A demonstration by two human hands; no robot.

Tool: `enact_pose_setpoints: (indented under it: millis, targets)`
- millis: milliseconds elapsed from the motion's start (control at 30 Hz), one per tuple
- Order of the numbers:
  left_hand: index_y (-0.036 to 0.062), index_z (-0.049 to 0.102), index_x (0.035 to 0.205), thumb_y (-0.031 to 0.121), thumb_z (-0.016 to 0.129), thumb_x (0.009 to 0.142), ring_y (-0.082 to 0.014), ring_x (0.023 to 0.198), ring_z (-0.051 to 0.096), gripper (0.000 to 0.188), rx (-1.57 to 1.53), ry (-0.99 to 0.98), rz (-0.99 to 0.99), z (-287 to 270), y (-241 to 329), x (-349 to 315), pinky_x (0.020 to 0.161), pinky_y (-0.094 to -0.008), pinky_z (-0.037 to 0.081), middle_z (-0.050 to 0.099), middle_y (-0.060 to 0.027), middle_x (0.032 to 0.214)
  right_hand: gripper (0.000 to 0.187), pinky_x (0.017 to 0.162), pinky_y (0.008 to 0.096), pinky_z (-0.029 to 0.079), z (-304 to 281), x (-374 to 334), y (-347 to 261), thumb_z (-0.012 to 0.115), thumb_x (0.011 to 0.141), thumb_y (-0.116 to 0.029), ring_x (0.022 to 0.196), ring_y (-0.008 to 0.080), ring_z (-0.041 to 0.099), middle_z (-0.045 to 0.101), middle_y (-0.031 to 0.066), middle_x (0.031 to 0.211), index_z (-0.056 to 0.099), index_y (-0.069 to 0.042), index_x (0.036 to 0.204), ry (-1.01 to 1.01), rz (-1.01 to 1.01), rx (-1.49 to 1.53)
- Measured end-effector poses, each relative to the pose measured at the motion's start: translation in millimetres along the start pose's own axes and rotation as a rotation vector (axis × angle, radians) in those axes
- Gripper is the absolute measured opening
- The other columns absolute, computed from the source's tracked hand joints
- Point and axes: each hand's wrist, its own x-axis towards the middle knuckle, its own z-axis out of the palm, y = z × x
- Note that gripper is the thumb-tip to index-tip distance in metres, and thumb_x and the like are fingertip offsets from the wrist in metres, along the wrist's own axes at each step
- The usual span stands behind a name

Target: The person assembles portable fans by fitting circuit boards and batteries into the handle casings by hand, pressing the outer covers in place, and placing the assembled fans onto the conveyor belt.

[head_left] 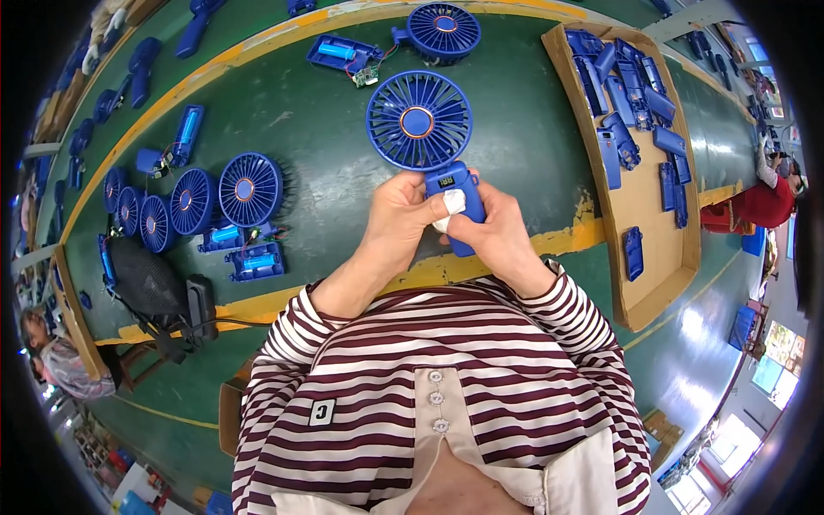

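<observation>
A blue handheld fan (418, 122) is upright in front of me, its round grille pointing away and its handle with a small dark display towards me. My left hand (396, 215) grips the handle from the left, with white wrapping on its thumb. From the other side my right hand (496, 225) closes round the handle, thumb across its front. Just beyond the grille lie another fan head (443, 31) and an opened handle shell (339, 54) with a blue battery, wires and a small green circuit board (366, 75).
On the right, a cardboard tray (639, 283) holds several blue casing parts. Several fan heads (250, 189) and open handle halves (257, 262) with batteries sit at the left, near a black mesh bag (146, 270). People sit at the far left and far right.
</observation>
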Motion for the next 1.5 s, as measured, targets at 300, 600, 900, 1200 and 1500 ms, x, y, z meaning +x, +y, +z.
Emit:
enact_pose_setpoints:
  millis: [300,600,900,1200,1500]
  targets:
    - [-0.0044,0.051,0.110,0.002,0.059,0.078,-0.0176,0.090,0.060,0.034,0.010,-0.007,0.029,-1,-1,6,0.076,-0.0280,0.049,0.060,-0.0148,0.105,0.023,0.058,0.0241,0.050,-1,6,-4,0.057,0.074,-0.004,0.065,0.0117,0.059,0.060,0.0079,0.079,0.054,0.004,0.095,0.000,0.012,0.039]
    - [-0.0032,0.046,0.116,0.014,0.049,0.083,-0.0221,0.094,0.058,0.037,0.063,0.020,0.037,-3,22,9,0.071,-0.0311,0.051,0.052,-0.0177,0.118,0.021,0.059,0.0251,0.050,0,24,-16,0.057,0.080,-0.012,0.064,0.0145,0.060,0.061,0.0085,0.077,0.056,0.004,0.095,-0.251,-0.056,0.350]
    - [-0.0025,0.049,0.099,0.014,0.051,0.078,-0.0234,0.069,0.063,0.027,0.627,0.381,0.031,-31,163,51,0.064,-0.0337,0.052,0.060,-0.0156,0.080,0.022,0.049,0.0323,0.044,9,104,-10,0.063,0.078,-0.020,0.051,0.0225,0.058,0.058,0.0098,0.058,0.058,-0.001,0.088,0.203,-0.747,-0.423]
    - [0.0066,0.050,0.121,0.028,0.070,0.064,-0.0316,0.098,0.055,0.064,1.401,0.944,0.377,-114,211,189,0.089,-0.0378,0.041,0.060,-0.0179,0.104,0.017,0.046,0.0278,0.043,8,128,-9,0.063,0.077,-0.012,0.046,0.0151,0.054,0.056,0.0072,0.056,0.058,0.001,0.087,0.195,-0.808,-0.378]
    - [0.0060,0.058,0.103,0.015,0.065,0.067,-0.0310,0.102,0.050,0.038,1.850,0.821,0.998,-86,200,276,0.086,-0.0384,0.042,0.052,-0.0155,0.110,0.016,0.052,0.0360,0.047,5,134,-8,0.059,0.076,-0.014,0.055,0.0270,0.060,0.060,0.0099,0.061,0.057,-0.003,0.088,0.196,-0.737,-0.348]
